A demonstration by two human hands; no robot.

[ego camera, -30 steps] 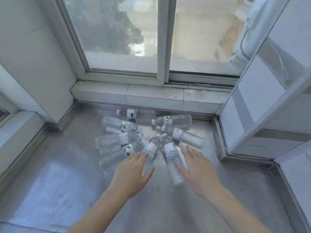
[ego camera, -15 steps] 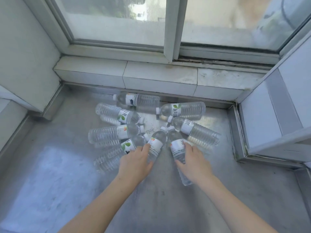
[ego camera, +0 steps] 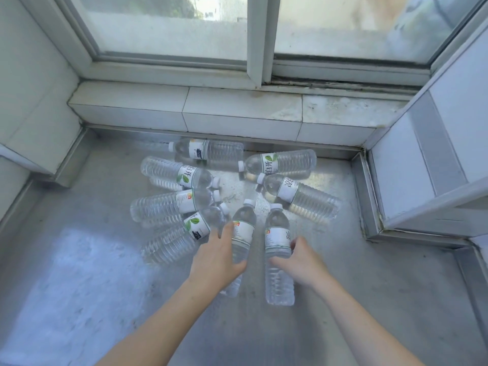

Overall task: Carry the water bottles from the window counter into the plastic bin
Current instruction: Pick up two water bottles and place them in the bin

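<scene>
Several clear water bottles with white labels lie in a fan on the steel window counter, caps pointing to the middle. My left hand is wrapped around one bottle near the front of the fan. My right hand grips the bottle beside it around its middle, its base toward me. Other bottles lie behind: one at the back, one at the back right, one at the right, and three at the left. The plastic bin is out of view.
A tiled ledge and a sliding window close off the back. A white wall stands at the left and a white cabinet at the right. Raised metal edging borders the counter on both sides.
Both hands went from hovering open over the front bottles to closing around one bottle each. The view has moved closer to the counter.
</scene>
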